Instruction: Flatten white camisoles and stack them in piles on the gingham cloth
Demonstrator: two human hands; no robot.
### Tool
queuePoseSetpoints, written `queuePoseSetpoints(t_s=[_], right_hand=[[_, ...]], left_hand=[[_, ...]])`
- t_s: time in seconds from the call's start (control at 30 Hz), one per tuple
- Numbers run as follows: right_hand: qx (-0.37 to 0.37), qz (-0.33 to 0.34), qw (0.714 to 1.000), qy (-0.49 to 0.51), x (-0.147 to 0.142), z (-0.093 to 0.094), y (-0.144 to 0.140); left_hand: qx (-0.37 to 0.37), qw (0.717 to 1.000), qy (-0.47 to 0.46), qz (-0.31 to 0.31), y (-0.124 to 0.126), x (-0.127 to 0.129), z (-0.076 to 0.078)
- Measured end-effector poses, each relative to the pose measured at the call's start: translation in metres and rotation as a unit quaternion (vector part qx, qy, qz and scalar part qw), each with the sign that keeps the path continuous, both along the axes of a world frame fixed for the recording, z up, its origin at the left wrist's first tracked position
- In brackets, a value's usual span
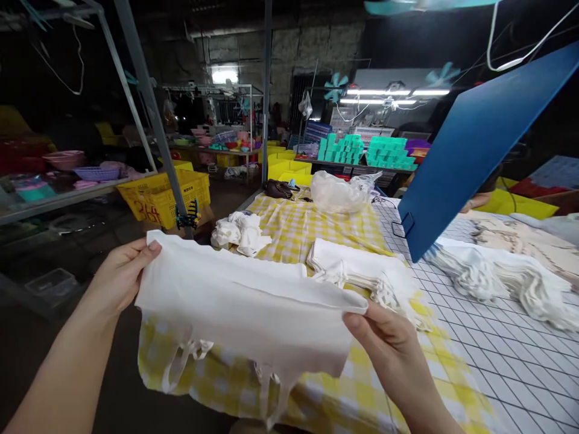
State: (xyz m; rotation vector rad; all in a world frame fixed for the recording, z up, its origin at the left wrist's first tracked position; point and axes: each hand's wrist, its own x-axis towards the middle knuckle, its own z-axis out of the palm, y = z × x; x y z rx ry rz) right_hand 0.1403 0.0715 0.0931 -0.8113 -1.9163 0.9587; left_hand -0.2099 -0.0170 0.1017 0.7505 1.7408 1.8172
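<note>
A white strappy camisole top (244,313) is stretched wide between my hands, upside down, its thin straps dangling below. My left hand (120,274) pinches its upper left corner between thumb and fingers. At the upper right corner, my right hand (389,337) grips the hem the same way. Behind the top lies a folded stack of white camisoles (348,262) with bunched straps. To the left of that stack sits a crumpled heap of white garments (242,232). Both rest on a yellow checked cloth (289,220) over the table.
A blue board (479,144) stands tilted on the right, on a white gridded tablecloth (511,355). Beyond it are more stacked white garments (502,271). A clear plastic bag (341,193) lies at the back. Left are a metal post (156,108) and a yellow crate (154,199).
</note>
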Motion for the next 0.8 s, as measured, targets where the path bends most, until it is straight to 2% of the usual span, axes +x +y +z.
queuePoseSetpoints(t_s=[0.07, 0.13, 0.23, 0.3, 0.37, 0.43, 0.5, 0.63, 0.73, 0.8], right_hand=[[-0.037, -0.010, 0.999, 0.005, -0.015, -0.009, 0.012], [-0.088, -0.022, 0.996, 0.011, -0.030, -0.025, 0.034], [-0.139, -0.065, 0.988, -0.020, -0.053, -0.062, 0.079], [-0.144, -0.113, 0.979, -0.091, -0.066, -0.093, 0.107], [-0.124, -0.145, 0.966, -0.174, -0.075, -0.119, 0.126], [-0.095, -0.167, 0.950, -0.244, -0.080, -0.136, 0.134], [-0.072, -0.180, 0.933, -0.302, -0.082, -0.139, 0.134], [-0.046, -0.202, 0.896, -0.394, -0.088, -0.122, 0.132], [-0.031, -0.221, 0.873, -0.433, -0.097, -0.113, 0.137], [-0.020, -0.226, 0.861, -0.454, -0.104, -0.115, 0.140]], left_hand=[[-0.026, 0.999, 0.010, -0.019, 0.013, -0.013, -0.005], [-0.061, 0.997, 0.027, -0.048, 0.036, -0.023, -0.018], [-0.120, 0.984, 0.066, -0.111, 0.081, -0.034, -0.055], [-0.167, 0.971, 0.111, -0.127, 0.110, -0.038, -0.083], [-0.248, 0.937, 0.220, -0.109, 0.132, -0.041, -0.106], [-0.323, 0.884, 0.327, -0.081, 0.143, -0.041, -0.120], [-0.366, 0.838, 0.400, -0.060, 0.145, -0.040, -0.124], [-0.412, 0.784, 0.465, -0.013, 0.141, -0.033, -0.113], [-0.431, 0.766, 0.477, 0.011, 0.140, -0.028, -0.107], [-0.438, 0.755, 0.488, 0.007, 0.143, -0.028, -0.110]])
